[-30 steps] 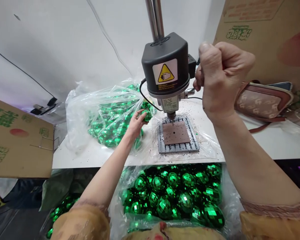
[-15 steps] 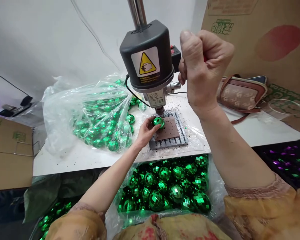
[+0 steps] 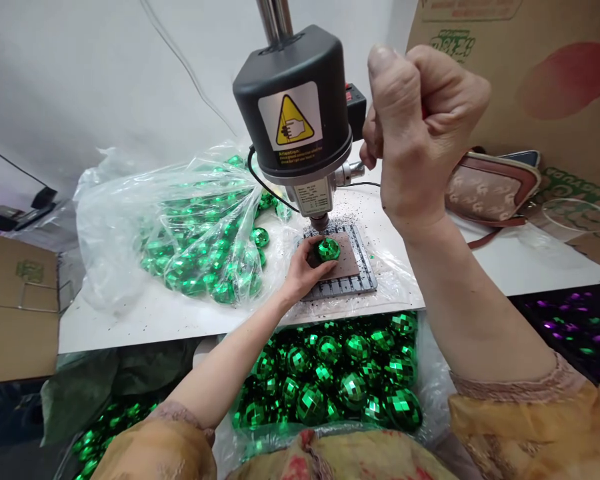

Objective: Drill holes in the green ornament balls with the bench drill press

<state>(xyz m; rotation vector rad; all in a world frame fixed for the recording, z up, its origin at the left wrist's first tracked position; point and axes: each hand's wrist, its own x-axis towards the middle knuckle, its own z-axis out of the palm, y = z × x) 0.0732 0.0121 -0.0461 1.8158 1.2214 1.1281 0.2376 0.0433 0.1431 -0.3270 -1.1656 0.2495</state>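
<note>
Green ball's (image 3: 329,249) shifted a bit toward 3 o'clock since the earlier frame, and the left hand (image 3: 304,270) came along with it, so now it's sitting over the brown board (image 3: 347,260) just below the drill's chuck (image 3: 320,223). Thumb and fingers are round the ball from about 8 o'clock, probably to stop it rolling while keeping skin away from the middle. Right hand (image 3: 420,127) is up between 1 and 2 o'clock from the ball, fist closed round what looks like a red knob (image 3: 424,112), mostly hidden; guessing it's that high because the drill (image 3: 290,100) has its controls on that side. Board's likely there as padding over the slotted metal base (image 3: 365,282). White table (image 3: 135,323) has dark crumbs scattered on it, mostly round the base. Clear plastic bag (image 3: 105,220) with more green balls (image 3: 205,263) is at 9 to 10 o'clock, handy for the left hand, and another load of balls (image 3: 310,400) sits at 6 o'clock, below the table edge. Room's cramped: pale wall (image 3: 105,80) behind, cardboard box (image 3: 20,320) at 8 to 9 o'clock, bigger carton (image 3: 505,120) at 2, purse (image 3: 490,190) in front of it.
</note>
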